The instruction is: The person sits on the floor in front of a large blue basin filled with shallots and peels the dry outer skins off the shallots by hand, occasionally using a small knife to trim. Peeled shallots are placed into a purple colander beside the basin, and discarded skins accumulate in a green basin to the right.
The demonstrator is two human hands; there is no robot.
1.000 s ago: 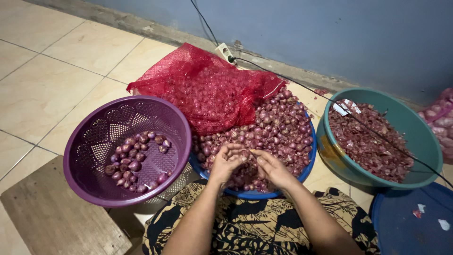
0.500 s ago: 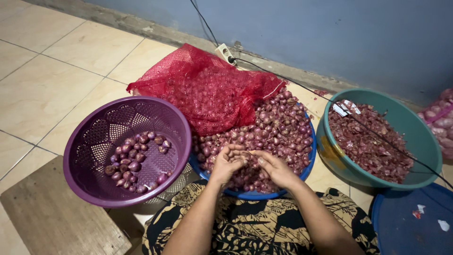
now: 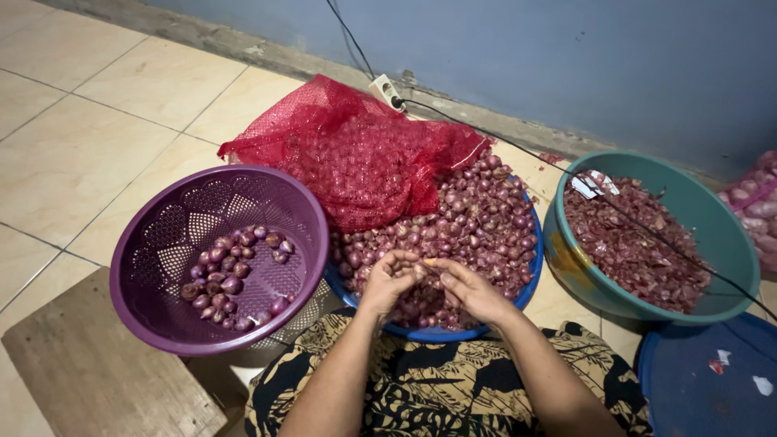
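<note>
Fingers (image 3: 405, 267) of both hands still pinched together on one shallot (image 3: 426, 264), over the blue basin (image 3: 530, 271); L hand (image 3: 388, 279) & R hand (image 3: 469, 287) barely moved vs 1 s ago. Peeling prob. mid-way, purple basket (image 3: 162, 243) unchanged.

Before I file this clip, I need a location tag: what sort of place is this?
Probably a home floor used for kitchen prep: tiled floor, a blue basin heaped with shallots, a purple colander beside it.

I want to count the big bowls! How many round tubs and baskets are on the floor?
3: a purple basket on the left, a blue basin under the shallot pile in the middle, and a green tub on the right.
</note>
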